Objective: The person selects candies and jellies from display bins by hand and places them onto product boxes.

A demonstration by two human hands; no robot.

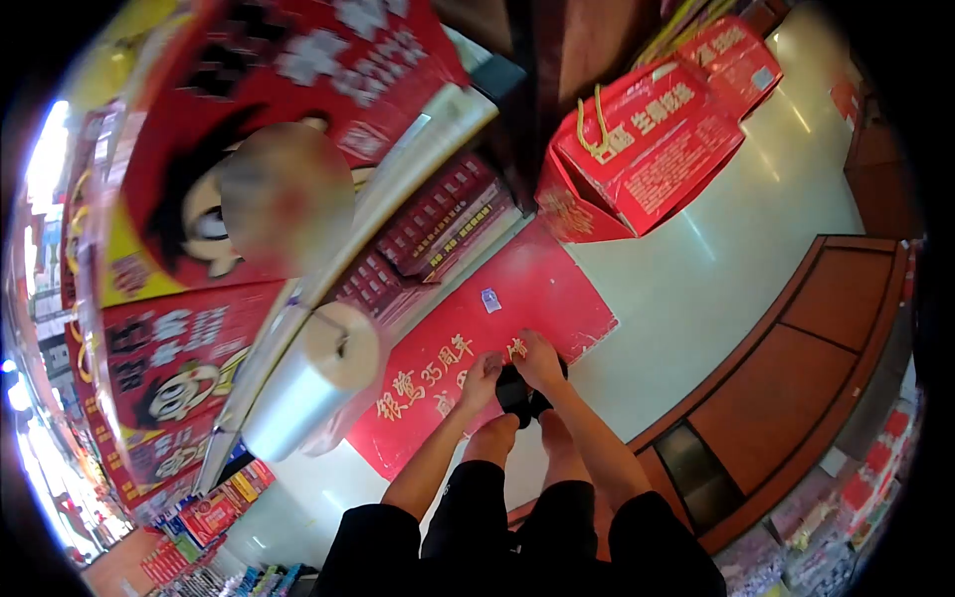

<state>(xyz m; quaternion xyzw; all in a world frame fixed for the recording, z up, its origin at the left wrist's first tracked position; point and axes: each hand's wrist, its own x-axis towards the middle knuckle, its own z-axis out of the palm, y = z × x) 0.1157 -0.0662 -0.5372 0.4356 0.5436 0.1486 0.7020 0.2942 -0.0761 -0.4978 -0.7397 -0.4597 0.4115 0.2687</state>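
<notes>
Both my hands are held out low in front of my body, above a red mat [453, 298] with gold characters on the floor. My left hand [483, 374] has its fingers curled in. Close beside it, my right hand [538, 360] is also curled, its fingertips turned down toward the mat. Whether either holds anything small is hidden from this angle. Below and between the hands are my black shoes [514, 395]. A small purple-and-white piece [490, 300] lies on the mat beyond my hands.
On the left, a shelf edge [398, 149] carries red printed boxes [179, 358] and a large clear plastic roll [328, 358]. Red gift boxes with rope handles [662, 134] stand ahead on the pale floor. A curved brown wooden counter [766, 388] runs along the right.
</notes>
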